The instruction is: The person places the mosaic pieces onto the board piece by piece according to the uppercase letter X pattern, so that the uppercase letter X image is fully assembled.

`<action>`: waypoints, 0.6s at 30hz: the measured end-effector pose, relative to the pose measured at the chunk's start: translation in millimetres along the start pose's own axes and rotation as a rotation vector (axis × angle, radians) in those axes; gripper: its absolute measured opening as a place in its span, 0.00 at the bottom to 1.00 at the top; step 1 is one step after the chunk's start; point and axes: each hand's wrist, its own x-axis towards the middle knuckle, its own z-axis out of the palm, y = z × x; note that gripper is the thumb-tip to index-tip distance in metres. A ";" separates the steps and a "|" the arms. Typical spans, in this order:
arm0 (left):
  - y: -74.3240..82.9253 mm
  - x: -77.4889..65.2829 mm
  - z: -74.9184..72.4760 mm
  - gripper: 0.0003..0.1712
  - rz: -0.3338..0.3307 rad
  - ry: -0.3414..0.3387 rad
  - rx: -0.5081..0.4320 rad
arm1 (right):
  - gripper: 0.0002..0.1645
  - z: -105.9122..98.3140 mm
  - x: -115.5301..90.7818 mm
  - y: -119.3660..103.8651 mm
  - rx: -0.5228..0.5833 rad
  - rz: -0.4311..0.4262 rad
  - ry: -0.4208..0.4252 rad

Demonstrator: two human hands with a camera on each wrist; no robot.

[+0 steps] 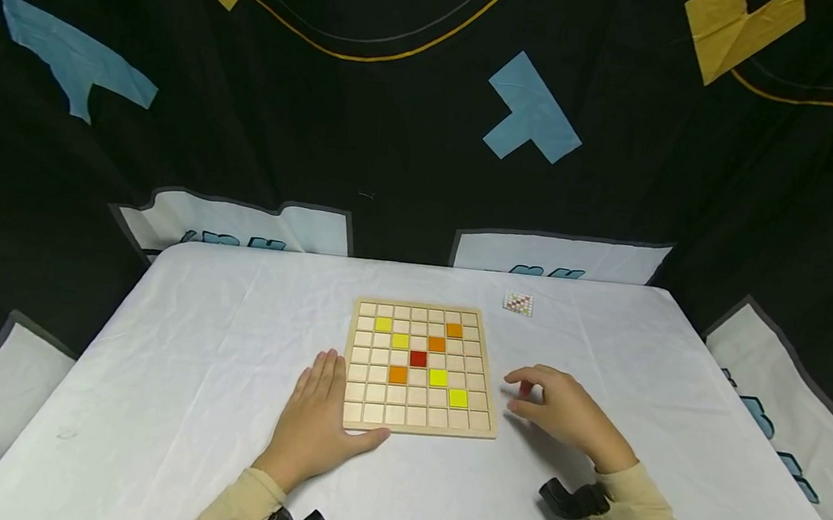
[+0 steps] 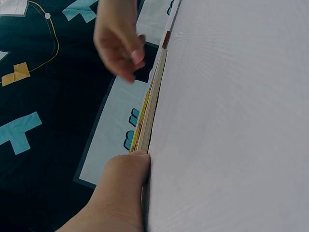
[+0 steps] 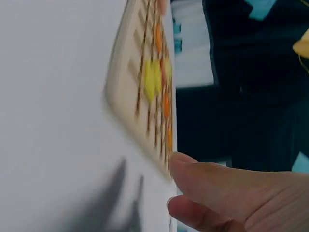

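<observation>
A square wooden grid board (image 1: 415,430) lies flat on the white table. Several coloured squares sit in its cells: yellow squares (image 1: 438,378), orange squares (image 1: 398,375) and one red square (image 1: 418,359). My left hand (image 1: 318,422) rests at the board's lower left corner, its straight fingers along the left edge and its thumb on the front edge; the thumb (image 2: 128,171) also shows in the left wrist view. Just right of the board, my right hand (image 1: 561,404) hovers with loosely bent fingers, thumb and forefinger apart. I see nothing held in it.
A small card with a coloured grid pattern (image 1: 518,303) lies beyond the board's far right corner. The white tabletop (image 1: 189,355) extends around the board. Behind it hangs a black curtain (image 1: 398,141) with blue and yellow shapes. Each wrist wears a black device (image 1: 574,500).
</observation>
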 end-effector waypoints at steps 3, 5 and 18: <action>-0.4 -0.6 -0.7 0.73 -0.001 0.001 0.000 | 0.21 -6.9 -13.2 16.0 -0.023 0.051 0.017; -0.5 -0.6 -0.7 0.73 0.000 0.003 0.000 | 0.22 -10.2 -21.4 25.1 -0.034 0.070 0.033; -1.1 -0.6 0.8 0.73 0.011 0.027 -0.005 | 0.09 -10.1 -38.2 45.1 0.029 0.114 0.020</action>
